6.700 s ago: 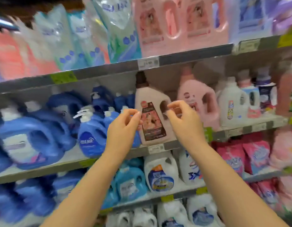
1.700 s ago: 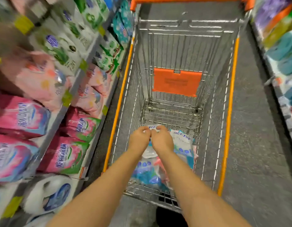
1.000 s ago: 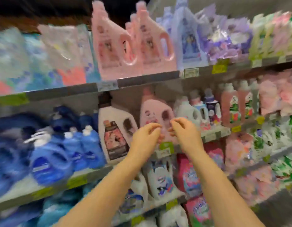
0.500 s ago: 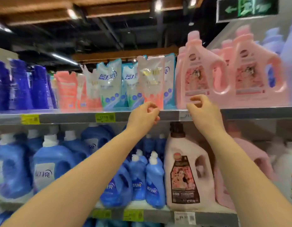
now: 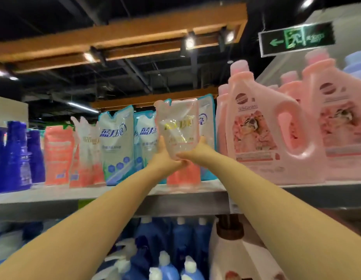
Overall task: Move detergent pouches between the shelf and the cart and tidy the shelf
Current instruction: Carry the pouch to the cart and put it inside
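A clear-and-coral detergent pouch (image 5: 178, 126) stands upright at the front of the top shelf (image 5: 106, 196). My left hand (image 5: 162, 157) grips its left side and my right hand (image 5: 196, 151) grips its right side, at mid height. Behind it stand blue-and-white pouches (image 5: 117, 142), and further left another coral pouch (image 5: 87, 156). The cart is out of view.
Large pink jugs (image 5: 262, 126) crowd the shelf right of the pouches. Dark blue bottles (image 5: 15, 156) stand at the far left. Blue bottles (image 5: 173, 249) and a beige jug (image 5: 236, 255) fill the shelf below. A green exit sign (image 5: 297, 38) hangs overhead.
Both hands rose from the shelf edge and closed on the sides of the clear-and-coral pouch. The view tilted further up toward the top shelf.
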Tool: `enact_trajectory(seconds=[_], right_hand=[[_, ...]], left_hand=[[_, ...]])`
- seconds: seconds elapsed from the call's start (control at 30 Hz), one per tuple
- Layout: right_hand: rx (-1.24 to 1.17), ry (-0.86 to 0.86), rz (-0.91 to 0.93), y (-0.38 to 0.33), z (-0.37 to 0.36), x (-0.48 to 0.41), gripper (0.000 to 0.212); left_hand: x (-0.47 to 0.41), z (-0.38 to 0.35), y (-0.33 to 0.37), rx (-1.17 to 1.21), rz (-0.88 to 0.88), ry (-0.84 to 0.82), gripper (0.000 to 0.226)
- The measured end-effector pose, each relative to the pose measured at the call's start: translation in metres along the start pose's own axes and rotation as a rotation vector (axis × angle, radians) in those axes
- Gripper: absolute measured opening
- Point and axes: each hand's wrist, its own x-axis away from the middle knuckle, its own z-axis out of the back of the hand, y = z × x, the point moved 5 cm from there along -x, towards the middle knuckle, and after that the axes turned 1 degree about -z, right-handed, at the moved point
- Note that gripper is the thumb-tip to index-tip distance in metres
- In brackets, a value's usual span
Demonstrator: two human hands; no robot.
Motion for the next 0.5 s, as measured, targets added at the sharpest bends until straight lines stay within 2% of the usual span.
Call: enact_trajectory(seconds=[0.07, 0.17, 0.33, 0.5], right_hand=[[0.023, -0.008, -0.037, 0.001, -0.008, -0.01, 0.107], [0.14, 0.017, 0.009, 0.004, -0.013, -0.011, 0.112], [0.112, 0.101, 0.145, 0.001, -0.01, -0.005, 0.103], [0.0, 0.195, 0.283, -0.015, 0.001, 0.01, 0.108]], left_hand=[[-0.012, -0.009, -0.008, -0.044, 0.028, -0.063, 0.114], [-0.02, -0.012, -0.024, -0.064, 0.082, -0.035, 0.121], [-0.013, 0.001, -0.028, -0.053, 0.079, 0.107, 0.108], [0.002, 0.015, -0.011, 0.039, -0.064, 0.265, 0.103]])
